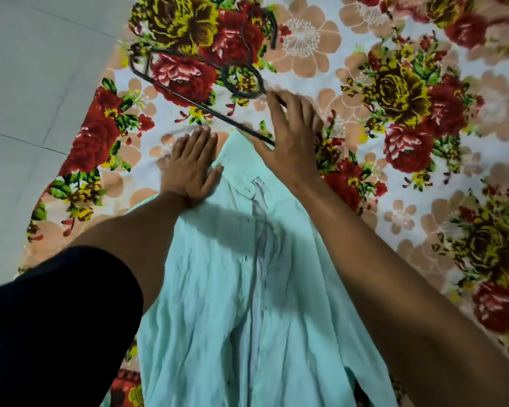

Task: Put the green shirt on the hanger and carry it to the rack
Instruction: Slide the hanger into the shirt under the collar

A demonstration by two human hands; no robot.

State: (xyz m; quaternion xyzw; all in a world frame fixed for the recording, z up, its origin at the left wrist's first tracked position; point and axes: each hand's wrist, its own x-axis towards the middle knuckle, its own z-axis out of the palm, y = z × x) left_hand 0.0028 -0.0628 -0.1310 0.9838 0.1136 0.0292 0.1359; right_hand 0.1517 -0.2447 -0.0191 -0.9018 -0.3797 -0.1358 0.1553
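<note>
The light green shirt [247,289] lies flat and front up on a floral bedsheet [423,177], its collar pointing away from me. My left hand [191,165] rests flat, palm down, on the shirt's left shoulder edge and the sheet. A black wire hanger [206,108] lies just beyond the collar, with its hook further away. My right hand [291,133] covers the hanger's near end, above the shirt's right shoulder, and its fingers close on the wire. The hanger's end under that hand is hidden.
The sheet spreads wide to the right and far side. Pale floor tiles [27,83] lie along the left. My dark sleeve [56,318] fills the lower left corner. No rack is in view.
</note>
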